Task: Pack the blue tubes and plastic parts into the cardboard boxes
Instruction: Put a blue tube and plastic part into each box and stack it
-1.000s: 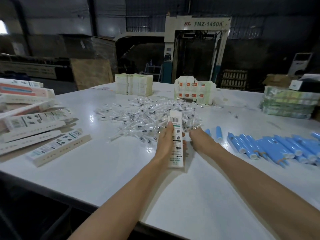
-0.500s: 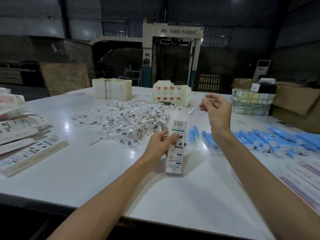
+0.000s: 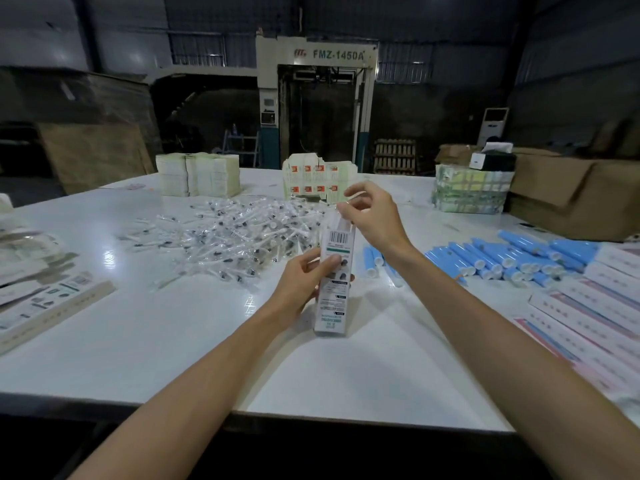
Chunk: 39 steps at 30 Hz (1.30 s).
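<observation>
while left hand [image 3: 302, 284] grips a box [image 3: 335, 271] on the white table [image 3: 166, 341], right hand [image 3: 372, 220] pinches a plastic part [image 3: 351, 195]. machine [image 3: 317, 98] at 12.

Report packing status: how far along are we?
Done: a few boxes lie closed at the left; contents can't be confirmed. In hand: left hand grips one upright box, right hand pinches a plastic part at its open top. Left: a big pile of plastic parts and many blue tubes on the table. Early days.
</observation>
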Available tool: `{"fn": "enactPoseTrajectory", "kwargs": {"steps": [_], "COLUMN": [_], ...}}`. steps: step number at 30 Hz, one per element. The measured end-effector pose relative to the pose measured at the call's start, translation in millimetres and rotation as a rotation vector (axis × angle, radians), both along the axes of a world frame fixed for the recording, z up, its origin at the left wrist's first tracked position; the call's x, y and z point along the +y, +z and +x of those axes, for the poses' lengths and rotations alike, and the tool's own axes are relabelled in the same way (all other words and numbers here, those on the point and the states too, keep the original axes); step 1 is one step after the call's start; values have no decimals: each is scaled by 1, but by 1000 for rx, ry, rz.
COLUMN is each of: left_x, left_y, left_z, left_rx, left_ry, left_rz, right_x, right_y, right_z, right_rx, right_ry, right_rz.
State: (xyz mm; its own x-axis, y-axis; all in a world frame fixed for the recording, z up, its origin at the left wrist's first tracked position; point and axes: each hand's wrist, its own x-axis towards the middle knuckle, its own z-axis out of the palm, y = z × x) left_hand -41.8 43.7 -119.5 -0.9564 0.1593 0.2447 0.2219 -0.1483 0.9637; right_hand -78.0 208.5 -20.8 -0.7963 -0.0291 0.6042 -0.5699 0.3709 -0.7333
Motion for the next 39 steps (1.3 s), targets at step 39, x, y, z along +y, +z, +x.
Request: {"fn": "enactPoseTrajectory", "kwargs": {"steps": [39], "left_x": [-4], "left_y": [0], "left_z": [-1], "left_rx": [164], "left_ry": [-29], "left_rz": [-71], "right_x": [29], "right_y": [-84], "right_z": [24], "right_rx": [-113], "right_ry": [332], "right_rz": [-44]}}
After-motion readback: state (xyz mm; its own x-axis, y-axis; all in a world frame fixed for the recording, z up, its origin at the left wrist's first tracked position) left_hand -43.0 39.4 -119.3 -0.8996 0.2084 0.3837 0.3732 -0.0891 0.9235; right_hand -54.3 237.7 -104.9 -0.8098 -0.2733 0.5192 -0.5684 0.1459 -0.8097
